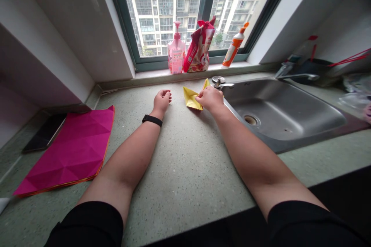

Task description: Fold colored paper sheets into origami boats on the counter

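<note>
Hands — right hand (211, 98) pinching folded yellow paper (191, 98) on surface (185, 162) | left hand (162, 99) loosely curled, empty, just beside.

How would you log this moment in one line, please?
right hand: grips folded yellow paper | left hand: curled, resting on speckled countertop | creased pink paper stack: at left

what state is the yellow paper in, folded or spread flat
Folded. The yellow paper shows creases and a pointed flap sticking up, and the right hand pinches its edge.
</note>
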A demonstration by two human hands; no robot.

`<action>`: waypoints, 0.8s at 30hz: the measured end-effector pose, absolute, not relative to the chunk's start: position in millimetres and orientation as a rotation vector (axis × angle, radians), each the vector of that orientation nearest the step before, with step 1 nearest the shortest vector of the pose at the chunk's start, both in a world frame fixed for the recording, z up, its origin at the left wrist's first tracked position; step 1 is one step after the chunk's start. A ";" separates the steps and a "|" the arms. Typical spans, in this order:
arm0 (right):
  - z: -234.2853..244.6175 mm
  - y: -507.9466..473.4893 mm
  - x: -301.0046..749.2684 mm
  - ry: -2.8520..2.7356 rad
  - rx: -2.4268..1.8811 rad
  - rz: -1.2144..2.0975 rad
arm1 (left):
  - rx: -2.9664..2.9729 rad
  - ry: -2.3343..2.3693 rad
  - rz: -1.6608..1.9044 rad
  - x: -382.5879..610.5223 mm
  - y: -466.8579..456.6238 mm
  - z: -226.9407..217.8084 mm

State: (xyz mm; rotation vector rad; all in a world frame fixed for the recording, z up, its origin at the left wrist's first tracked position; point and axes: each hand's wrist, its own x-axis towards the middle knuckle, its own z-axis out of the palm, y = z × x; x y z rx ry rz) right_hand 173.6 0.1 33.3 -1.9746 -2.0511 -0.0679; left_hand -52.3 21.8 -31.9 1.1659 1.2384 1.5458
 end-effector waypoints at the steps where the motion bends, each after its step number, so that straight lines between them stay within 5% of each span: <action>1: 33.7 -0.2 173.6 -2.036 -1.984 -0.074 | 1.131 1.224 1.548 -52.7 21.2 -30.7; 24: 24.1 -37.6 124.3 -2.045 -1.184 -0.018 | 0.445 0.890 1.708 -108.1 33.6 -18.6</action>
